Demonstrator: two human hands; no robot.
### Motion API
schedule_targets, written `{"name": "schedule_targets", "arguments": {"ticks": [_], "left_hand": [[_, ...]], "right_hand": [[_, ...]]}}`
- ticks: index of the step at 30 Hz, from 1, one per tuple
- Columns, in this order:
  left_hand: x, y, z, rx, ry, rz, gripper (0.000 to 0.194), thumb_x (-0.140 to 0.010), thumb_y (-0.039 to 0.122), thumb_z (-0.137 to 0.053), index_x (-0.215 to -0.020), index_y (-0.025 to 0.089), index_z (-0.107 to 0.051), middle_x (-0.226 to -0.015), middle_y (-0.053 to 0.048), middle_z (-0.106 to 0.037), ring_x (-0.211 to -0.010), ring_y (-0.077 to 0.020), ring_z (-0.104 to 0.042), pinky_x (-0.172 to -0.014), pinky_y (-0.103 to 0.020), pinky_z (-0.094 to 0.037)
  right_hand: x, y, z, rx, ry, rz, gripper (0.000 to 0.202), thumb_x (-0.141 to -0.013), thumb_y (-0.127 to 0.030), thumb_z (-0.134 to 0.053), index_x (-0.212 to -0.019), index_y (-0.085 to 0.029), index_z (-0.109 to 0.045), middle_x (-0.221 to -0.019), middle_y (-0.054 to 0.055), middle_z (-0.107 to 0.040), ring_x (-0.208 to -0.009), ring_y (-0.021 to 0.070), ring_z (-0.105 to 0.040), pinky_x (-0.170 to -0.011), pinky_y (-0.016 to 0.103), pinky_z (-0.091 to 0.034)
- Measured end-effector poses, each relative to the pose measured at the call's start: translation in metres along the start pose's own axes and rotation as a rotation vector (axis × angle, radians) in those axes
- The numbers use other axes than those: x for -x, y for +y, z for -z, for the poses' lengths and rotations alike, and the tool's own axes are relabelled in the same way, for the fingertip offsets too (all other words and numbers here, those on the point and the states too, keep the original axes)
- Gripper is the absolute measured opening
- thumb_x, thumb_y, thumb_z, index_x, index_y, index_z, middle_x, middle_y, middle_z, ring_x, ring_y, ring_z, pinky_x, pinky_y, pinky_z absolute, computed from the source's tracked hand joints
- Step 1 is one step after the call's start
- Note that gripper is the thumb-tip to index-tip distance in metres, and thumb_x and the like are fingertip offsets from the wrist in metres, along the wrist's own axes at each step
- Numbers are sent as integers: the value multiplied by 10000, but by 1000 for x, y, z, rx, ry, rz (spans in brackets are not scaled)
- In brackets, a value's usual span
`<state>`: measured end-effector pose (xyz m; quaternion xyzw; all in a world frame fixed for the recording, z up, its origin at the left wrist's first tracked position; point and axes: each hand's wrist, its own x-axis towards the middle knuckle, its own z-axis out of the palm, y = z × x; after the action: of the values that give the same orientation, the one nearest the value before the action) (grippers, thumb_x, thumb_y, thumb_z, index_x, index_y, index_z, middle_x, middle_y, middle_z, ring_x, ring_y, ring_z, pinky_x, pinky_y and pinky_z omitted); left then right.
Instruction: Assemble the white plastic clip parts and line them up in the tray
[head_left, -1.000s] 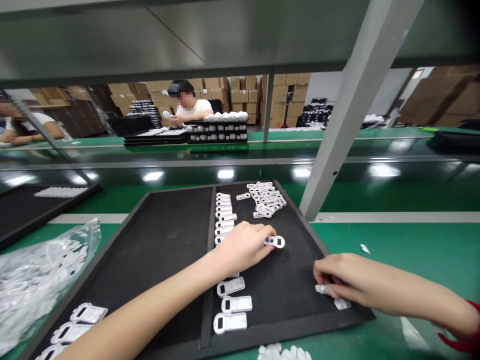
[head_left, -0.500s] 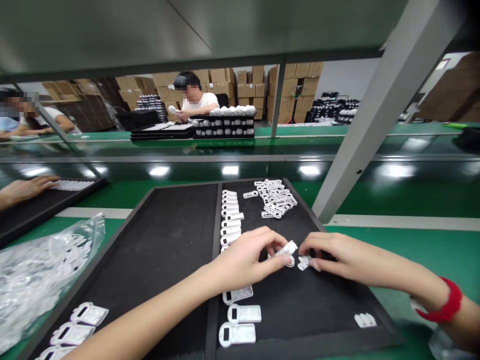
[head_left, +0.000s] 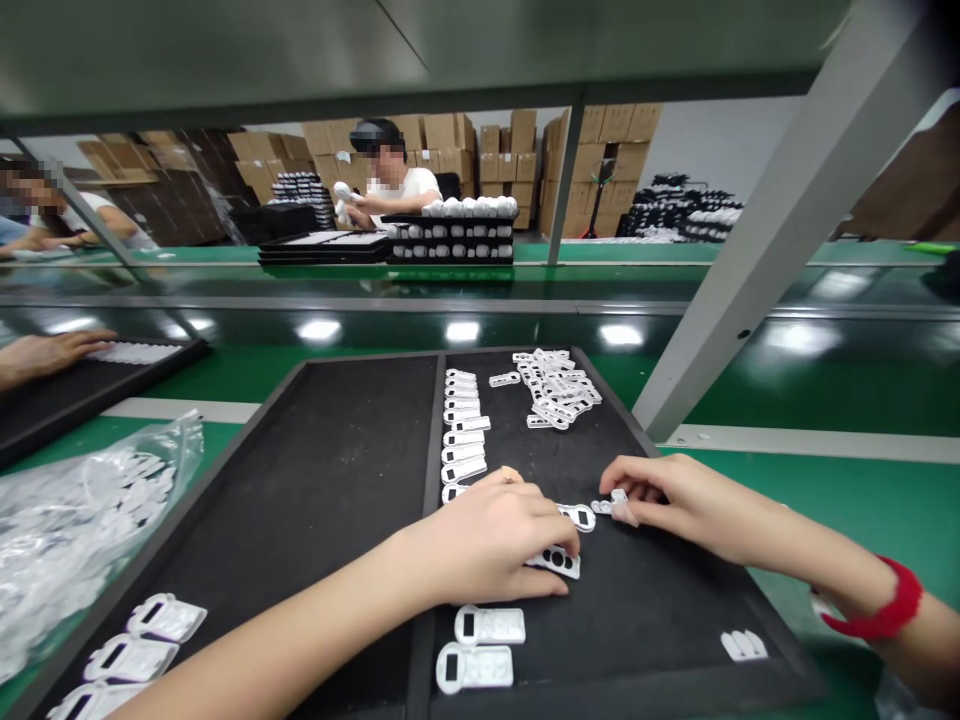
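Observation:
My left hand [head_left: 499,540] reaches over the right half of a black tray [head_left: 360,470]. Its thumb and fingers close around a thin white frame with dark round holes [head_left: 556,562]. Just beyond the fingers lies a white plastic housing with a rectangular window [head_left: 581,517], partly covered by the hand. My right hand [head_left: 660,492] pinches a small white, partly see-through button strip [head_left: 616,505] at the housing's right. A column of similar white housings [head_left: 463,430] runs along the tray's divider, and my left hand hides part of it.
A pile of white frames [head_left: 559,390] lies at the tray's far right. Small white pieces [head_left: 744,645] sit near its front right corner. A clear bag of white parts [head_left: 97,530] lies left. A slanted metal post [head_left: 739,240] stands right. Another person's hand [head_left: 56,355] rests on a tray at left.
My left hand has come down and nearer, from a raised white part to a holed frame low over the tray. A housing now lies beyond it. My right hand has lifted the small strip slightly.

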<state>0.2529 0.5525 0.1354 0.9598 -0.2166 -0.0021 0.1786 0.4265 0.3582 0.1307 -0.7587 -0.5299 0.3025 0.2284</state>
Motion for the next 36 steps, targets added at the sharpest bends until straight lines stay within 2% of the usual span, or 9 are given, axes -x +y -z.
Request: {"name": "schedule_targets", "arguments": {"ticks": [4,10,13,18,22,26,30,32,36], "left_hand": [[6,-2,6,-87,-7,14,327,-800,397,-740,-1050,213,-637,-945,6,-698,-874,-168,-626,-852,-310,-375],[8,-3,5,-150,-7,51,186,-833,342,-708,-964,217,-664,-883,-3,-687,-826,-175,-621,-816,-300,-387],[6,-1,-2,-169,13,65,179,-869,336,-672,-999,215,-651,-925,-9,-686,-840,-178,-618,-805,-298,-396],[5,1,-5,-182,37,93,277,-855,364,-686,-1067,200,-616,-996,-29,-668,-901,-202,-612,-829,-318,-401],[7,-2,1,-151,33,112,288,-838,387,-700,-1049,201,-634,-989,-24,-662,-920,-200,-603,-854,-325,-392],[8,-3,1,-170,2,103,231,-836,376,-705,-937,177,-645,-902,-17,-666,-852,-186,-599,-828,-322,-393],[7,-3,-2,-135,14,109,215,-818,344,-729,-938,185,-647,-873,-1,-672,-830,-171,-606,-821,-305,-394],[7,-4,-3,-101,16,111,214,-807,340,-741,-939,198,-652,-877,9,-674,-839,-166,-611,-829,-294,-394],[7,-5,-4,-98,22,109,203,-808,336,-739,-933,199,-656,-887,2,-678,-851,-174,-611,-820,-292,-398]], "right_hand": [[-1,3,3,21,-27,4,225,-911,-415,-508,-949,-232,-631,-779,12,-648,-702,177,-590,-624,271,-439],[0,14,10,97,27,72,279,-948,-411,-453,-1048,-257,-664,-1092,48,-673,-971,222,-619,-838,324,-472],[3,10,9,84,71,34,293,-950,-446,-462,-1111,-287,-649,-1111,27,-676,-970,211,-625,-820,305,-480],[10,-20,-8,101,-16,127,238,-973,-415,-451,-1015,-291,-650,-961,-2,-677,-861,175,-620,-752,273,-471],[11,-35,-30,236,-27,286,323,-990,-189,-346,-1153,-277,-611,-1080,37,-640,-949,186,-611,-817,297,-472],[9,-37,-45,169,8,309,329,-984,-166,-373,-1251,-282,-527,-1198,32,-626,-1058,186,-598,-902,302,-450],[6,-36,-48,74,58,207,132,-980,-229,-446,-1036,-243,-564,-986,4,-659,-882,166,-624,-781,279,-461],[5,-36,-47,88,62,166,139,-978,-223,-442,-896,-228,-553,-879,-7,-618,-797,155,-597,-723,277,-446],[5,-36,-49,115,68,129,150,-967,-190,-434,-863,-223,-536,-884,0,-568,-805,161,-572,-726,294,-426]]}}
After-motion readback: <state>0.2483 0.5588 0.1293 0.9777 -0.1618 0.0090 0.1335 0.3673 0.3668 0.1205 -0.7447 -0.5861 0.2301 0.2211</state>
